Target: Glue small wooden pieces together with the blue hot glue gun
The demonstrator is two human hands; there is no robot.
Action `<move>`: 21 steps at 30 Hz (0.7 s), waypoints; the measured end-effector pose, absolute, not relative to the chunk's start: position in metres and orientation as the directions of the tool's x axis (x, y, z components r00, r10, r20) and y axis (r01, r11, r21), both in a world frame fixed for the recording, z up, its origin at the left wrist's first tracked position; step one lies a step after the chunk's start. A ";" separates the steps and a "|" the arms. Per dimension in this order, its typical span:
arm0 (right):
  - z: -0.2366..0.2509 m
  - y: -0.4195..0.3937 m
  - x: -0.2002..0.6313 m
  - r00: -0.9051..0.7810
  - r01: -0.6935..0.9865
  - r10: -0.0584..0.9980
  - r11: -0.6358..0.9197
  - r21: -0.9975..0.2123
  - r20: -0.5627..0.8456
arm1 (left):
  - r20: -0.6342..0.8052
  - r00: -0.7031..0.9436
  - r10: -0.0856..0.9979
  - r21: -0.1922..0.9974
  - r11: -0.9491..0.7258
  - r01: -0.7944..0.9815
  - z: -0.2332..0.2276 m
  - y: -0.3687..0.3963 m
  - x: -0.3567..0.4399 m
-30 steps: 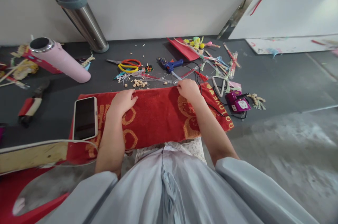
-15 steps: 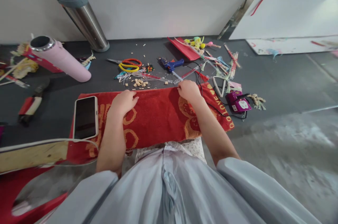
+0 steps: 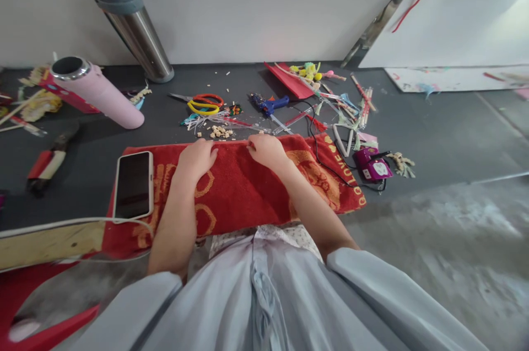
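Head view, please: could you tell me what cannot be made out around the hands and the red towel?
- Right hand: fingertips curl over the towel far edge, so any grip is hidden.
- Left hand: palm faces down; what is under it is hidden.
- Towel's near edge: covered by the forearms and grey clothing.
- Beige bits: too small to identify.
- Phone: screen dark.

Red towel [image 3: 243, 188] with orange motifs, pink flask [image 3: 99, 95], yellow-and-red scissors [image 3: 203, 104], seemingly purple gadget [image 3: 372, 165]

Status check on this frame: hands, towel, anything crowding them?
Left hand and right hand flat on red towel, holding nothing. Phone on towel's left end. Black cord crosses right end.
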State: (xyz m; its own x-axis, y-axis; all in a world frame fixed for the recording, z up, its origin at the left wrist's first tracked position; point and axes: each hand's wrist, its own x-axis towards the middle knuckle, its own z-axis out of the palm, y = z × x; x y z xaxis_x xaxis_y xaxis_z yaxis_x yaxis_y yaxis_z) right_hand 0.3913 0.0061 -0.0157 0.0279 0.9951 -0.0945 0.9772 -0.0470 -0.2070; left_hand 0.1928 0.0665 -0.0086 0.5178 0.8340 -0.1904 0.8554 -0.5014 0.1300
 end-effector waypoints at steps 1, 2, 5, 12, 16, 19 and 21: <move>-0.017 0.005 0.391 0.028 0.977 0.995 -0.047 -0.209 -0.092 | -0.170 0.524 0.835 0.133 -0.507 0.851 -0.008 0.066 0.194; -0.019 0.003 0.391 0.033 0.976 0.996 -0.050 -0.213 -0.085 | -0.150 0.530 0.835 0.138 -0.513 0.847 -0.008 0.066 0.195; -0.020 -0.004 0.393 0.055 0.960 0.997 -0.068 -0.270 -0.057 | -0.120 0.540 0.833 0.144 -0.523 0.840 -0.006 0.064 0.199; -0.021 -0.002 0.418 0.149 0.935 0.989 -0.141 -0.324 0.001 | -0.136 0.530 0.837 0.116 -0.518 0.848 -0.006 0.065 0.204; -0.022 0.020 0.453 0.282 0.930 0.955 -0.250 -0.268 0.088 | -0.158 0.521 0.839 0.088 -0.514 0.853 -0.009 0.066 0.206; -0.025 0.039 0.478 0.295 0.933 0.945 -0.255 -0.253 0.138 | -0.173 0.513 0.841 0.077 -0.508 0.858 -0.011 0.066 0.207; -0.028 0.051 0.490 0.283 0.938 0.947 -0.239 -0.250 0.154 | -0.178 0.515 0.839 0.077 -0.510 0.857 -0.013 0.067 0.207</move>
